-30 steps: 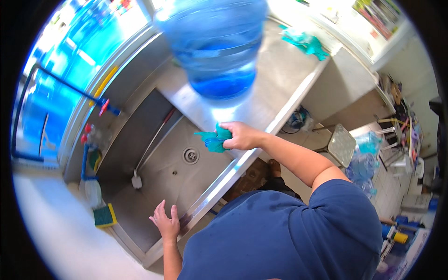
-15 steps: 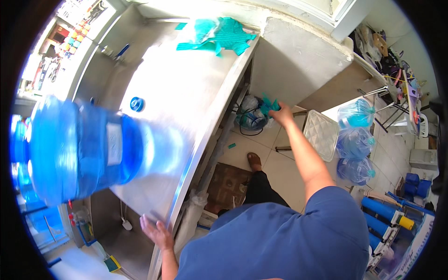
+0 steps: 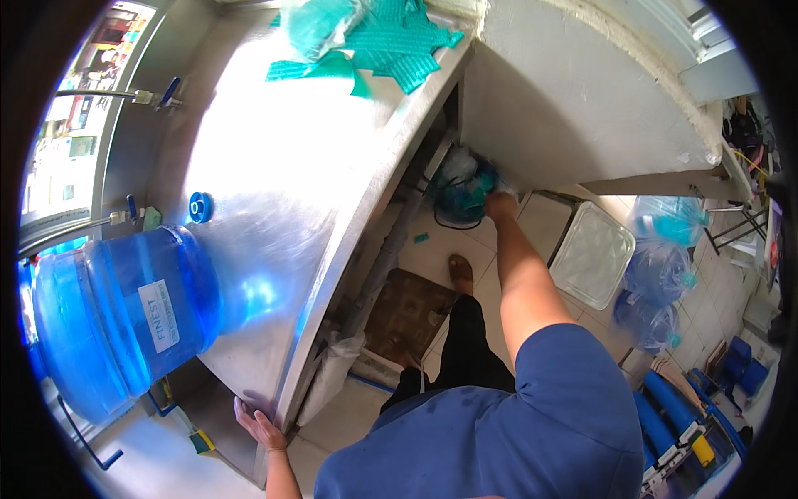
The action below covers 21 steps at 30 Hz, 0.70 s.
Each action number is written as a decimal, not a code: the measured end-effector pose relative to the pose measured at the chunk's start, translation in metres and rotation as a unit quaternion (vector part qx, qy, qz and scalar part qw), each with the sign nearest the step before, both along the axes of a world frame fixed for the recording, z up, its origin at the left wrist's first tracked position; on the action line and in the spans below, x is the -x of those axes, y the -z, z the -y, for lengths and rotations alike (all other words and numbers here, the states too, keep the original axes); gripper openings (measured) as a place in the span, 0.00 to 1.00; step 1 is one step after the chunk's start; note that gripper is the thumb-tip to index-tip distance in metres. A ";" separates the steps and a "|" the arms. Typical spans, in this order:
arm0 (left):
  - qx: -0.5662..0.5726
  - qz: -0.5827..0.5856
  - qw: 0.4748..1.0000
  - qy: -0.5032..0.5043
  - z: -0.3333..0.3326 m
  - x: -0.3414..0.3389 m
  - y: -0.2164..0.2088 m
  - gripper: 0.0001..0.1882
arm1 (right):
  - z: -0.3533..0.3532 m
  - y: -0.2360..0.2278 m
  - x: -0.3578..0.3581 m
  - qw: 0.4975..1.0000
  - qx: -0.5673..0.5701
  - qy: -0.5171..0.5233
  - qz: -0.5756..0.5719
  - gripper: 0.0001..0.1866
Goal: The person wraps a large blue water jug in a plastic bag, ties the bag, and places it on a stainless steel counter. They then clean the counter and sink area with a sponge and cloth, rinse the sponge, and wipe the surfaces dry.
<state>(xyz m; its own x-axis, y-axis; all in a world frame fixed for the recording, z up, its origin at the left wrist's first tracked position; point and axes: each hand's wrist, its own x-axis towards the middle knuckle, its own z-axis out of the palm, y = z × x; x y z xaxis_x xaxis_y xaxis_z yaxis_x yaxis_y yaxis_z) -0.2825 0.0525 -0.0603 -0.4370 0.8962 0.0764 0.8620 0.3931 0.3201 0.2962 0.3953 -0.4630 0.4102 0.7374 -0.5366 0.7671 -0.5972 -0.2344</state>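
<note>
My left hand (image 3: 260,426) rests at the front rim of the steel counter (image 3: 332,241), fingers apart and holding nothing. My right arm reaches down to a bin (image 3: 459,200) on the floor under the counter's far end. Beside its rim is my right hand (image 3: 500,205); its fingers are turned away and blurred, so their grip is hidden. Teal plastic scraps and clear plastic fill the bin. A large blue water jug (image 3: 116,308) stands on the counter at left. A blue cap (image 3: 199,207) lies near it.
Teal plastic sleeves (image 3: 391,41) lie at the counter's far end. Valves (image 3: 158,98) line its left wall. Below are a brown mat (image 3: 405,320) and a low stool (image 3: 592,254). Several bagged jugs (image 3: 661,270) stand at right, beyond blue filter tubes (image 3: 669,407).
My right hand has come down closer to the bin, and the teal plastic that was at its fingers is now among the scraps inside. My left hand has stayed at the counter rim.
</note>
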 end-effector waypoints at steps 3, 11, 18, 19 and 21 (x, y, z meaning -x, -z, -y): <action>-0.009 0.001 1.000 0.014 0.000 0.002 0.000 0.38 | 0.010 -0.028 -0.007 0.836 -0.060 0.400 -0.370 0.16; -0.025 -0.054 0.998 -0.020 -0.003 -0.010 -0.006 0.35 | 0.016 -0.168 0.018 0.882 -0.189 0.210 -0.376 0.29; -0.103 0.019 0.994 -0.022 0.002 -0.018 -0.016 0.37 | 0.048 -0.355 0.138 0.800 -0.152 -0.155 -0.559 0.15; -0.139 0.048 0.989 -0.009 0.005 -0.015 -0.018 0.37 | 0.058 -0.383 0.164 0.772 -0.124 -0.197 -0.591 0.12; -0.179 0.080 0.981 0.006 0.023 -0.001 -0.023 0.37 | 0.081 -0.430 0.227 0.719 -0.074 -0.253 -0.644 0.07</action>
